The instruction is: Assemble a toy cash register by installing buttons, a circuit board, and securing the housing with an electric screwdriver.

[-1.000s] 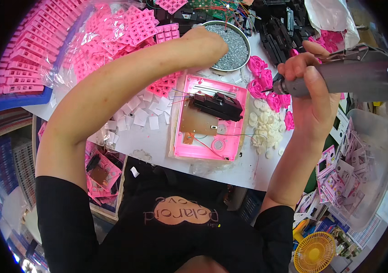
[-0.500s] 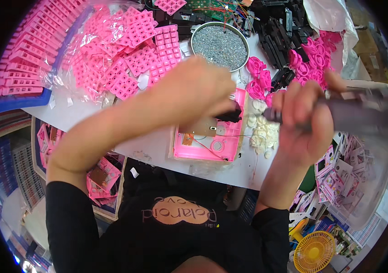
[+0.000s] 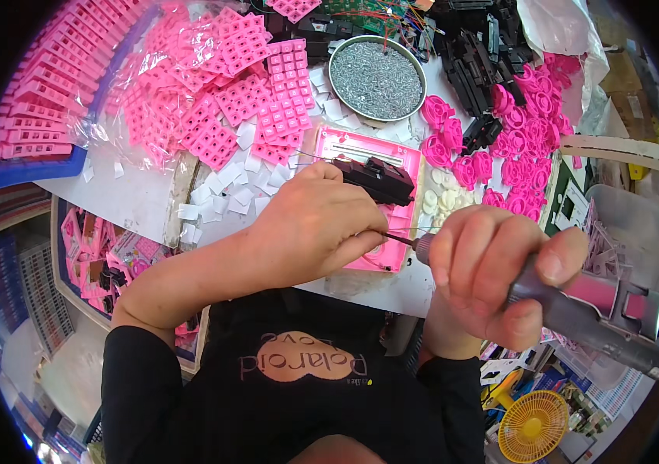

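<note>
An electric screwdriver (image 3: 612, 321) with a dark grey body lies in my right hand (image 3: 496, 271), its fingers wrapped round it. The bit points left to the fingertips of my left hand (image 3: 322, 213). Those fingertips are pinched together at the bit's tip, and whatever is between them is too small or hidden to tell. Under my left hand sits an open pink plastic case (image 3: 390, 259), its lower left part covered by the hand. A black plastic part (image 3: 380, 179) rests on the case beside my left fingers. Thin wires run near the bit.
A round metal bowl (image 3: 425, 83) of screws stands behind the case. Pink keypads (image 3: 287, 85) and white paper squares (image 3: 240, 199) lie left. Cream discs (image 3: 445, 197), pink rings (image 3: 527, 143) and black parts (image 3: 476, 69) lie right. A yellow fan (image 3: 533, 425) is lower right.
My right hand has brought the screwdriver down and turned its bit to my left hand. My left hand has drawn nearer, and the black part now lies flatter over the case.
</note>
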Motion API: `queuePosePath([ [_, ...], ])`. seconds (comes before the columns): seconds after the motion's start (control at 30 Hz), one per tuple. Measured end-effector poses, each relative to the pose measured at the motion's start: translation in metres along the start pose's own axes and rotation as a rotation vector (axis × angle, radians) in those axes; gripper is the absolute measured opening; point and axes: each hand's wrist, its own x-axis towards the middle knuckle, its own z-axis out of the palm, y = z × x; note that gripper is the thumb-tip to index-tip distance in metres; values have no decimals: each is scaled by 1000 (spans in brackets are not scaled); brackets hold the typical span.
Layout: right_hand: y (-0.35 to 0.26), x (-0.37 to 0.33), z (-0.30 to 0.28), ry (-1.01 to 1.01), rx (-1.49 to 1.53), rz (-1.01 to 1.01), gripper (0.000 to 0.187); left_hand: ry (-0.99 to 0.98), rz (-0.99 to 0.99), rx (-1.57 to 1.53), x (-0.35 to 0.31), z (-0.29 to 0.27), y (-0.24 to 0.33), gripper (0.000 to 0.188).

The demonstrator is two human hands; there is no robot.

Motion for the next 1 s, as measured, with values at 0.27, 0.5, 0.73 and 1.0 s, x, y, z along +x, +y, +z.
queuePosePath([
  [0.27,10,-5,-5,29,102,-46,38,-79,35,92,13,-5,-6,17],
  [0.5,9,-5,-16,213,-18,-43,40,-352,-304,143,63,-17,-63,25],
  [0.73,11,-7,-20,179,1,-58,41,-538,-351,302,83,-21,-45,15],
  [1.0,8,-8,-14,200,-33,-60,41,-447,-228,434,71,-18,-42,21],
])
